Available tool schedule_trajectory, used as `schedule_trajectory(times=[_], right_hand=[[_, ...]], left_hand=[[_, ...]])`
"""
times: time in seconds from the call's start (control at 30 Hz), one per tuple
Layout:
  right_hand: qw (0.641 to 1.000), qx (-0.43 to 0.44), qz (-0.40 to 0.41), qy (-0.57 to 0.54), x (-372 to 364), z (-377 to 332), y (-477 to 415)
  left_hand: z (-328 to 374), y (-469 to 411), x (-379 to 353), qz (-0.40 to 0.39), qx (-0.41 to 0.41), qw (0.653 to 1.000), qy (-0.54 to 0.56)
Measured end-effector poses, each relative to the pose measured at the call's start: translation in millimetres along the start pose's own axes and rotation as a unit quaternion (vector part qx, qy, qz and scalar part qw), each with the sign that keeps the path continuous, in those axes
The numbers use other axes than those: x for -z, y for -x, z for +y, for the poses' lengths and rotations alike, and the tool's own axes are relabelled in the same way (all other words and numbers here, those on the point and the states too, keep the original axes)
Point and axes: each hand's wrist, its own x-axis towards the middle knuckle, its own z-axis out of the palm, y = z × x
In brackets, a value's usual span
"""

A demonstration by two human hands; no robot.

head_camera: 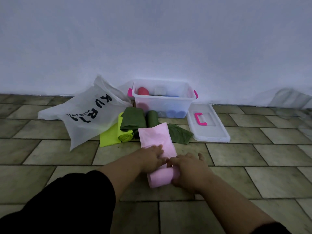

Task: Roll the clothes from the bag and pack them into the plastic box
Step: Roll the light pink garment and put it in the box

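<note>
A pink cloth [156, 135] lies on the tiled floor, its near end rolled into a thick tube under my hands. My left hand [152, 157] rests on the left of the roll with fingers stretched over the flat part. My right hand [186, 168] grips the roll's right end, fingers curled over it. Beyond it lie green clothes [133, 119], a rolled green piece [151, 118] and a lime-yellow roll [125, 136] on a lime cloth. The clear plastic box [162, 103] with pink handles stands by the wall, holding red and blue rolls. The white bag [87, 114] lies to the left.
The box's clear lid [211, 130] with a pink handle lies on the floor to the right of the box. A white wall runs behind everything. A flat green cloth [179, 135] lies right of the pink one. My dark-clothed knee [67, 205] is at bottom left.
</note>
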Motion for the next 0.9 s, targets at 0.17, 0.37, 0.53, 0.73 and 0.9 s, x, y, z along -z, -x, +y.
schedule_trajectory(times=[0.17, 0.37, 0.53, 0.73, 0.9], right_hand=[[0.997, -0.029, -0.060, -0.042, 12, 3, -6], [0.995, -0.033, -0.067, -0.067, 12, 6, -8], [0.994, -0.040, -0.016, -0.102, 0, 8, -5], [0.979, -0.001, 0.171, -0.107, -40, 10, 15], [0.981, -0.012, 0.159, -0.112, -48, 16, 17]], left_hand=[[6, 10, 9, 0.067, -0.005, 0.995, 0.078], [8, 45, -16, 0.130, -0.064, 0.988, 0.058], [5, 45, -22, 0.150, -0.027, 0.986, 0.063], [2, 33, -10, 0.074, -0.026, 0.993, 0.084], [2, 27, -6, 0.085, -0.016, 0.996, -0.032]])
